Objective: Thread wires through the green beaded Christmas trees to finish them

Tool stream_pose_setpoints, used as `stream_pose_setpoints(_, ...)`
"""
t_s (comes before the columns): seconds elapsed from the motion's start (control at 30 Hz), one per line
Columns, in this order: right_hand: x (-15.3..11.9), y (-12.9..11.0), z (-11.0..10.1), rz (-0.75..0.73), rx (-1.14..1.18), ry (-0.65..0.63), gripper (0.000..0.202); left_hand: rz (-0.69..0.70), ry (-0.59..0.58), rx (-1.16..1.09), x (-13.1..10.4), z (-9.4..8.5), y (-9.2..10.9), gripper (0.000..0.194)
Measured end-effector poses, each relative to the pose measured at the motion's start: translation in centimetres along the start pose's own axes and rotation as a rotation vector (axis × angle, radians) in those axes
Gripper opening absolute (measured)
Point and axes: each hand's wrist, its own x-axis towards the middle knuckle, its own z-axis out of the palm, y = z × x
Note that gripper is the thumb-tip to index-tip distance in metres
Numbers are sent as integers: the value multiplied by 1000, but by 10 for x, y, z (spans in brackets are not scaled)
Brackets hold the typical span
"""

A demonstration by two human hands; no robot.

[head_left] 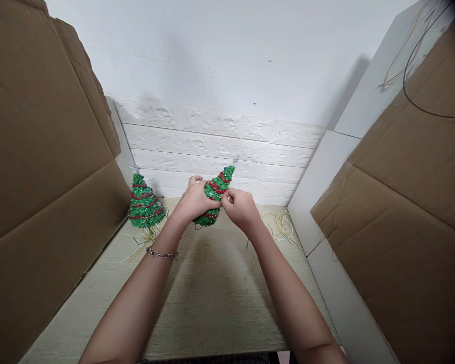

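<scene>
A small beaded Christmas tree (220,183), green with red garlands and a clear star on top, leans to the right above the table. My left hand (199,198) is closed around its middle from the left, thumb across the front. At its right side, my right hand (239,206) is closed in a pinch against the tree, close to the left thumb. What lies between those fingertips is too small to make out. A dark wire loop shows under the tree's base. A second Christmas tree (144,202) of the same kind stands upright at the left.
Loose yellow and white strands (284,226) lie at the back right of the table (212,303). More strands (142,245) spread below the left tree. Tall cardboard panels (41,151) flank both sides. A white brick-patterned wall (208,126) closes the back.
</scene>
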Motion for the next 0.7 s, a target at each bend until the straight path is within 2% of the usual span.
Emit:
stream_pose_setpoints(0.2, -1, -2, 0, 48, -51, 35, 18, 1, 4, -10, -1, 2, 2, 54)
stream_pose_setpoints(0.4, -7, -12, -3, 32, -186, 18, 27, -16, 51, -8, -5, 0, 12, 45)
stream_pose_setpoints(0.6, -10, -14, 0, 29, -86, 104, 29, -41, 119, -20, -7, -5, 18, 58)
stream_pose_setpoints(0.7, -9, -10, 3, -50, -55, 106, 31, -41, 117, -22, -9, -6, 22, 53)
